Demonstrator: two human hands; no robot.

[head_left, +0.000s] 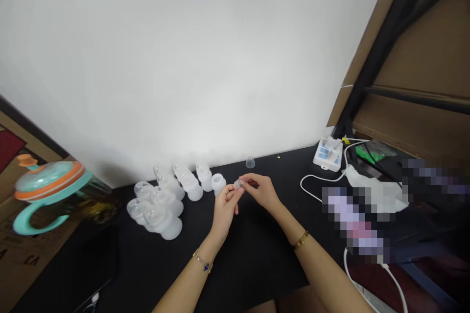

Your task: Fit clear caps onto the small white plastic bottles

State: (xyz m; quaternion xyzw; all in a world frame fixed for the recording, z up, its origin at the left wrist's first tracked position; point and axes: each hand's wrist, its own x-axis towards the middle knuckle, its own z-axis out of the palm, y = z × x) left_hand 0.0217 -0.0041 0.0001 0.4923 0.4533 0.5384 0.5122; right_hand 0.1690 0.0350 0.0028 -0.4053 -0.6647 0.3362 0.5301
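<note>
Both forearms reach over the black table; left hand and right hand meet, fingers pinching a small clear cap between their tips, beside frosted bottles.

A small translucent white piece, details too small to tell, is pinched between fingertips above the black table.
</note>
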